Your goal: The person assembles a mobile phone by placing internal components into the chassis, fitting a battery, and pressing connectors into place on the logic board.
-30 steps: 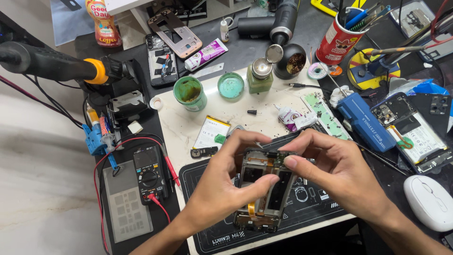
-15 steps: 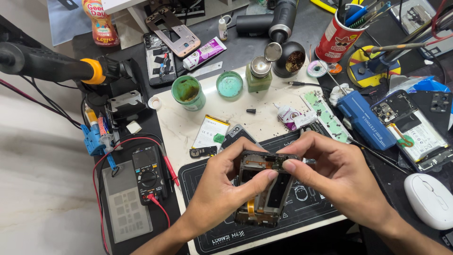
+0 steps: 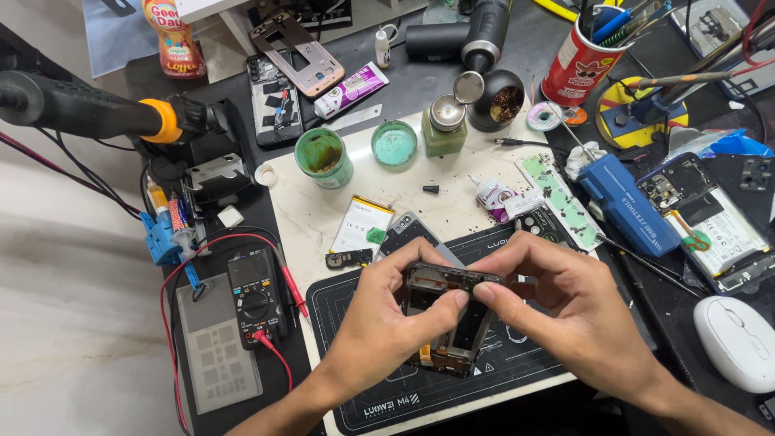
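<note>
Above the middle of the black work mat (image 3: 387, 391): an opened phone frame (image 3: 448, 323), lifted clear of the mat and tilted, bare inner parts facing up. Left hand (image 3: 387, 331) closed round its left side, thumb pressed on the top edge. Right hand (image 3: 565, 315) narrowed to a pinch, thumb and forefinger on that same top edge, other fingers curled behind.

Likely troubles, judging from this grip:

- **Squeeze:** too hard a press at the top edge, and so a bent frame or a torn ribbon inside. Ribbon under the fingertips or not: impossible to tell.
- **Slip:** a slide of either thumb, and so a drop onto the mat, or a tumble off its near edge toward the lap.
- **Loose bits:** on the white board beyond the mat's far edge, a flat battery (image 3: 362, 226) and a small black screw-like piece (image 3: 432, 189), easy to sweep away with a forearm.
- **Spill:** further beyond that far edge, a green-stained cup (image 3: 323, 157), open at the top, a hazard for a careless reach.
- **Snag:** left of the mat, a multimeter (image 3: 257, 299) with red leads trailing, a catch for the left elbow.
</note>
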